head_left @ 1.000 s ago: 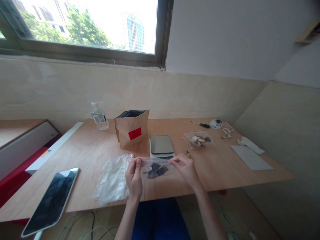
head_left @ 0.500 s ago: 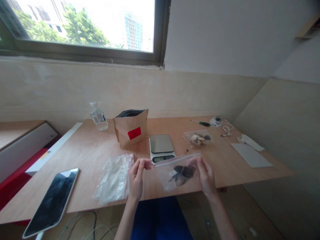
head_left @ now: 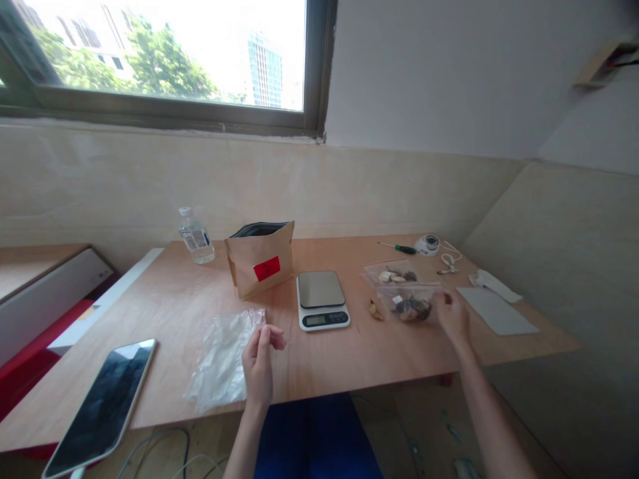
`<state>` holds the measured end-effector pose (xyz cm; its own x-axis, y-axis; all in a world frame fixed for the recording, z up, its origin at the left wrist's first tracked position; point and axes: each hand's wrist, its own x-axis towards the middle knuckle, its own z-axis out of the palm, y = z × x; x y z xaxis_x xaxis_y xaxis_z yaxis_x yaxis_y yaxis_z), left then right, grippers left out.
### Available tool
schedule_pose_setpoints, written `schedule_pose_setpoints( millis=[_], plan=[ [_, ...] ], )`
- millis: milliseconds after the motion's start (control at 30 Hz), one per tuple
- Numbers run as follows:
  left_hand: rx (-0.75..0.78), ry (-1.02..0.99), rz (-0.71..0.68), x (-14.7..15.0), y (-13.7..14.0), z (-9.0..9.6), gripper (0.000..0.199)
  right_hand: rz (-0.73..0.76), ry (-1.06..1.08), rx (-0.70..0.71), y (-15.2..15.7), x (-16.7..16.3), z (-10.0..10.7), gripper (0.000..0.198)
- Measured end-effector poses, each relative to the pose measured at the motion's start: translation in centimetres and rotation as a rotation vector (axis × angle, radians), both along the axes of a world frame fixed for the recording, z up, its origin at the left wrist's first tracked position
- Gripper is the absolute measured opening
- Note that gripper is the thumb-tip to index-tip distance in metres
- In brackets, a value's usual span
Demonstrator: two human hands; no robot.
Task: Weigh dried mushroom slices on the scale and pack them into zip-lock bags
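My right hand (head_left: 452, 318) pinches the right end of a clear zip bag (head_left: 410, 303) low over the table's right side. Dark and brownish dried pieces and a small white packet or label show through its plastic. Just behind it lies another zip bag (head_left: 392, 271) with pale and dark dried pieces. A loose tan piece (head_left: 375, 310) rests to the left of these bags. My left hand (head_left: 260, 359) is empty, its fingers loosely bent and apart, by the right edge of the flat clear bags (head_left: 219, 366). Between the hands stands a digital scale (head_left: 322, 289) with a bare plate.
Behind the scale, to the left, stands an open brown paper pouch (head_left: 259, 263). A bottle (head_left: 197, 236) and a tablet-like device (head_left: 102, 406) are at left. A green-handled screwdriver (head_left: 404, 249), a white camera (head_left: 428, 245) and a white sheet (head_left: 496, 311) lie right.
My right hand has carried the filled zip bag rightward, beside the other filled bag. My left hand has let go of the bag and drawn slightly left. The loose tan piece shows more fully.
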<state>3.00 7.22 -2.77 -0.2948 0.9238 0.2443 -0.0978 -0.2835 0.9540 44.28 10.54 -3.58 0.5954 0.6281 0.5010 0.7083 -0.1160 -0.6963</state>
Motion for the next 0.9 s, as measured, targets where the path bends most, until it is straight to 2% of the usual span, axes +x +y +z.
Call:
schedule_pose_setpoints(
  millis=[67,133,300,433,533,700,800,900],
  plan=[
    [0.003,-0.006,0.027,-0.2,0.0,0.2,0.031,-0.095,-0.214,0.004,0.0,-1.4,-1.1,0.059],
    [0.003,-0.015,0.057,-0.4,-0.1,0.3,0.032,-0.118,-0.327,0.019,-0.2,-3.2,-2.0,0.061],
    [0.004,-0.053,0.095,-0.6,-0.1,0.2,0.031,0.161,-0.38,-0.106,-0.5,-6.7,-3.9,0.051],
    [0.004,-0.062,0.083,-0.5,-0.3,0.3,0.031,0.252,-0.434,-0.123,-0.3,-8.0,-4.4,0.044],
    [-0.003,-0.073,0.102,-0.5,-0.4,0.2,0.031,0.377,-0.501,-0.172,-0.4,-9.3,-4.8,0.033],
    [-0.003,-0.052,0.122,-0.7,-0.4,0.0,0.03,0.479,-0.383,-0.143,0.0,-11.4,-5.2,0.029],
    [0.006,-0.013,0.172,-1.0,-0.3,-0.1,0.031,0.548,-0.251,-0.061,1.1,-12.8,-4.3,0.026],
    [0.047,0.019,0.301,-1.3,0.3,0.7,0.032,0.577,-0.176,-0.002,3.0,-15.0,-2.7,0.025]
  ],
)
